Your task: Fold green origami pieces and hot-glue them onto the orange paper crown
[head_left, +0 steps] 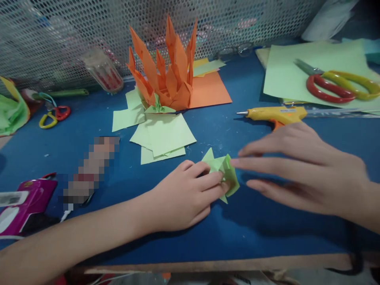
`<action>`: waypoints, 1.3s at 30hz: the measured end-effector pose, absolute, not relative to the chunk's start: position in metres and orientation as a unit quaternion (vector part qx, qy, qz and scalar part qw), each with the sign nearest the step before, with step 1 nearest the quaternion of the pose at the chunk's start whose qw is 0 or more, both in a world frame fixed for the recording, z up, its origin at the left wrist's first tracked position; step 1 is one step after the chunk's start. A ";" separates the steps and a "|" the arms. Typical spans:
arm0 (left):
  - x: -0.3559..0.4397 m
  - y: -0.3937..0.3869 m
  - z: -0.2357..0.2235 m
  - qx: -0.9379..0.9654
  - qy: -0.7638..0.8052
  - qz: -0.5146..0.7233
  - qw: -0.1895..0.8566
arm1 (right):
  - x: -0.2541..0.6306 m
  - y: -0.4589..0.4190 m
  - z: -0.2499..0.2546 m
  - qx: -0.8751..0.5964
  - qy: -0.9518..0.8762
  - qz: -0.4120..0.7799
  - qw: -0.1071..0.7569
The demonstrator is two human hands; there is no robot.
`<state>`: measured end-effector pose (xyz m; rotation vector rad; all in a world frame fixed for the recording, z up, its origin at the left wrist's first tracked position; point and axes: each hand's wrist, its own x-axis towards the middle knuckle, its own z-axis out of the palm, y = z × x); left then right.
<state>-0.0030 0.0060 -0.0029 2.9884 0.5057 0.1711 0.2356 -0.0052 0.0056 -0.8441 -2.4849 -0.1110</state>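
Observation:
Near the front of the blue table, my left hand point(190, 194) presses its fingers onto a light green folded paper point(232, 178), which has pointed corners and a raised flap on its right side. Just to the right hovers my right hand point(303, 170), fingers stretched and apart, slightly blurred. Its fingertips are close to the raised flap; whether they touch it I cannot tell. Part of the green paper is hidden under my left fingers. Behind it lie several loose light green paper squares point(169, 134), next to a spiky orange origami piece point(175, 83) with a small green folded piece at its base.
A yellow glue gun point(276, 114) lies behind my right hand. Large red-and-yellow scissors point(332, 87) rest on green sheets point(285, 71). Small scissors point(56, 116), a clear jar point(103, 71), a pixelated flat object point(92, 170) and a purple item point(32, 202) are leftward. Metal mesh point(74, 39) stands behind.

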 end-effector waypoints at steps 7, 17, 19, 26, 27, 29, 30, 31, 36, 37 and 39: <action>-0.004 -0.002 -0.012 0.964 0.203 0.153 0.083 | 0.232 0.006 -0.003 -0.276 -0.931 -0.011 0.240; -0.006 0.000 -0.013 0.938 0.252 0.226 0.082 | 0.236 0.008 -0.004 -0.259 -0.939 -0.025 0.224; -0.008 -0.002 -0.013 0.936 0.269 0.216 0.074 | 0.242 0.009 -0.006 -0.246 -0.940 -0.040 0.232; -0.007 -0.003 -0.012 0.945 0.252 0.186 0.099 | 0.254 0.018 -0.010 -0.265 -0.941 -0.035 0.206; -0.006 -0.003 -0.012 0.947 0.246 0.184 0.098 | 0.252 0.018 -0.010 -0.268 -0.940 -0.045 0.208; -0.005 -0.004 -0.012 0.949 0.238 0.184 0.093 | 0.248 0.017 -0.008 -0.283 -0.931 -0.068 0.222; -0.005 -0.004 -0.012 0.950 0.236 0.184 0.090 | 0.246 0.015 -0.007 -0.288 -0.927 -0.076 0.230; -0.004 -0.005 -0.012 0.951 0.235 0.184 0.085 | 0.243 0.013 -0.006 -0.281 -0.927 -0.080 0.237; -0.003 -0.005 -0.011 0.951 0.237 0.187 0.059 | 0.234 0.003 -0.005 -0.204 -0.951 -0.090 0.214; -0.003 -0.005 -0.011 0.951 0.238 0.189 0.056 | 0.232 0.003 -0.005 -0.208 -0.951 -0.102 0.205; -0.003 -0.006 -0.011 0.951 0.241 0.189 0.048 | 0.230 0.004 -0.006 -0.231 -0.946 -0.121 0.195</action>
